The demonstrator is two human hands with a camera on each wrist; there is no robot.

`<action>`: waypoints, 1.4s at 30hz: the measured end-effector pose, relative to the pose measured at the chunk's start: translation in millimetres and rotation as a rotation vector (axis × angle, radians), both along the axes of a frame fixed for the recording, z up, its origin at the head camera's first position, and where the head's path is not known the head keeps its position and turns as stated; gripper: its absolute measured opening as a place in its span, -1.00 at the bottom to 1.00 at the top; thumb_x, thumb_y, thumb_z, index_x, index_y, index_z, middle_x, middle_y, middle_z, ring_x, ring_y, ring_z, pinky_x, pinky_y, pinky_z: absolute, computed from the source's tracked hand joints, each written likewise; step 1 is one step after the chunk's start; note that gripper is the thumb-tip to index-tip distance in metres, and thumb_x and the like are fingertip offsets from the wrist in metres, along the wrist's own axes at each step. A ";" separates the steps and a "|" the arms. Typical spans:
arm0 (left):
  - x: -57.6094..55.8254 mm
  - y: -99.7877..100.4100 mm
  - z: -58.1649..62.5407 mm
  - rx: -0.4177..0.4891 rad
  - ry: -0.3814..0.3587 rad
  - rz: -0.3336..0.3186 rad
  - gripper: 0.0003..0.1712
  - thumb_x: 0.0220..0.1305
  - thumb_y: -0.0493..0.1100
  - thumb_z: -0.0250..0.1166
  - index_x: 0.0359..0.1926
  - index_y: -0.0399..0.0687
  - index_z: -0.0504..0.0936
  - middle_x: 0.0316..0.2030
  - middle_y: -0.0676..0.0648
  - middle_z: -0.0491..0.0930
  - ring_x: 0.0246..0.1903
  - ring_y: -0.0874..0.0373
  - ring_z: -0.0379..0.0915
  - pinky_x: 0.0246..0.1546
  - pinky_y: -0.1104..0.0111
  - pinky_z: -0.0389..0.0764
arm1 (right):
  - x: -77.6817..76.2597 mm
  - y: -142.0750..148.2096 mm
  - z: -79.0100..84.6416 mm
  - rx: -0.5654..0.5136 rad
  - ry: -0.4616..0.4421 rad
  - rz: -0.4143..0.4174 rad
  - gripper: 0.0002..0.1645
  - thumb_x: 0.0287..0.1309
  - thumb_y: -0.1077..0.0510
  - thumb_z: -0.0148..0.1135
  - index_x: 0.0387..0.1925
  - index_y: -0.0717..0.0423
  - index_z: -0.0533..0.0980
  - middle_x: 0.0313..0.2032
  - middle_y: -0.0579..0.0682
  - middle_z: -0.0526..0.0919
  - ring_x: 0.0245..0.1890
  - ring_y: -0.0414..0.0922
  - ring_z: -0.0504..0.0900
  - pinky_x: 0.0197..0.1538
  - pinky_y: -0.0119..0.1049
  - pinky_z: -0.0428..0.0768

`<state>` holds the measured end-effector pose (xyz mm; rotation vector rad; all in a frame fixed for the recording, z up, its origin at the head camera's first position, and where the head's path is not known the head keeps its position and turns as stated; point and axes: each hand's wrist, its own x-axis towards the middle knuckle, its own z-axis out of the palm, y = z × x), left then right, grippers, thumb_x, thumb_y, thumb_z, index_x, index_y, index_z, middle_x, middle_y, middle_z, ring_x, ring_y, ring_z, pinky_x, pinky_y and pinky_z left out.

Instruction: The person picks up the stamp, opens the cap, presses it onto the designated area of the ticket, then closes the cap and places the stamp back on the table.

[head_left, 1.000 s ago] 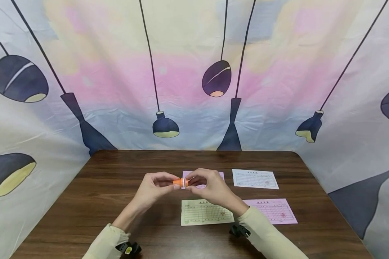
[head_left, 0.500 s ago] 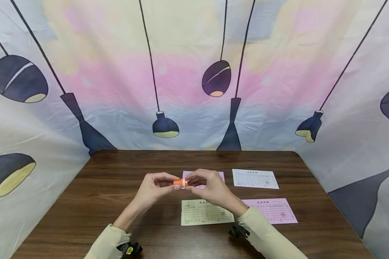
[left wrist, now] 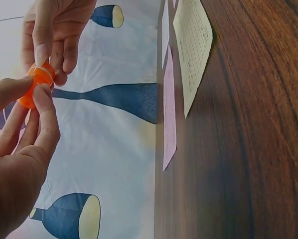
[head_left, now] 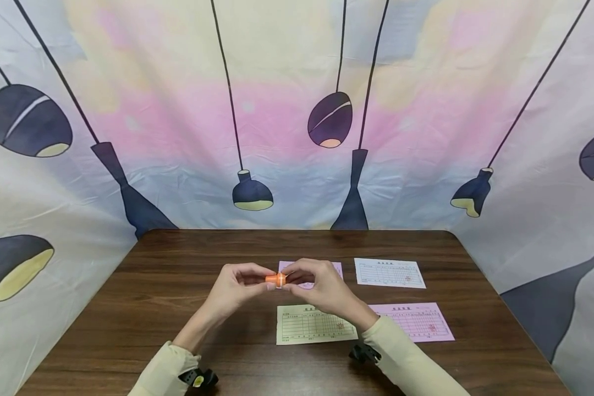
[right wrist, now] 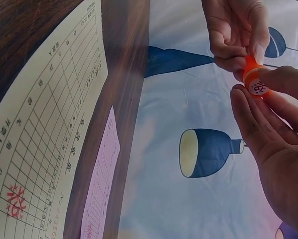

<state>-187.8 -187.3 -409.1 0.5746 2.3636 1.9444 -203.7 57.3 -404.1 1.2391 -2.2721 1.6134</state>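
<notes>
Held in the air above the table is a small orange stamp (head_left: 271, 279) with a white band. My left hand (head_left: 232, 289) pinches its left end between thumb and fingers. The thumb and fingers of my right hand (head_left: 322, 283) hold its right end, so both hands meet at the stamp. In the right wrist view a dark character shows on the round white end of the stamp (right wrist: 257, 86). The left wrist view has the orange stamp (left wrist: 39, 78) between the fingertips of both hands.
On the brown wooden table (head_left: 188, 258) lie several printed slips: a yellow-green slip (head_left: 302, 325), a pink slip (head_left: 421, 322), a white slip (head_left: 388, 273) and a second pink slip (head_left: 337, 268) behind the right hand. A printed cloth (head_left: 287, 66) hangs behind the table.
Both hands stay almost in place. The white band on the stamp looks wide and plain in the earlier frames and thinner now, with more orange showing around it.
</notes>
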 end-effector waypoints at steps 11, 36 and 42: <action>2.2 -2.1 0.4 0.023 -0.021 -0.029 -0.69 0.24 -0.26 0.54 -0.01 -0.27 0.79 -0.10 -0.14 0.82 -0.16 0.20 0.80 -0.11 0.29 0.80 | -2.2 -2.4 -2.5 0.009 -0.025 0.010 -0.74 0.30 0.24 0.45 -0.01 0.22 0.72 -0.10 0.14 0.82 -0.14 -0.08 0.84 -0.02 -0.34 0.78; 3.7 1.0 1.9 -0.007 0.043 -0.035 -0.74 0.25 -0.26 0.53 -0.04 -0.21 0.82 -0.09 -0.26 0.82 -0.16 0.14 0.80 -0.15 0.32 0.79 | -1.7 -0.5 -0.9 0.022 -0.097 -0.004 -0.74 0.29 0.21 0.46 -0.01 0.17 0.73 -0.12 0.12 0.84 -0.15 -0.17 0.83 -0.05 -0.34 0.78; 4.8 2.3 -3.8 0.016 0.040 -0.034 -0.71 0.24 -0.30 0.53 -0.02 -0.30 0.80 -0.08 -0.32 0.80 -0.18 0.23 0.78 -0.15 0.38 0.78 | -0.1 0.0 -4.1 0.044 -0.110 -0.020 -0.72 0.28 0.22 0.47 0.01 0.16 0.72 -0.09 0.11 0.83 -0.13 -0.16 0.83 -0.03 -0.34 0.77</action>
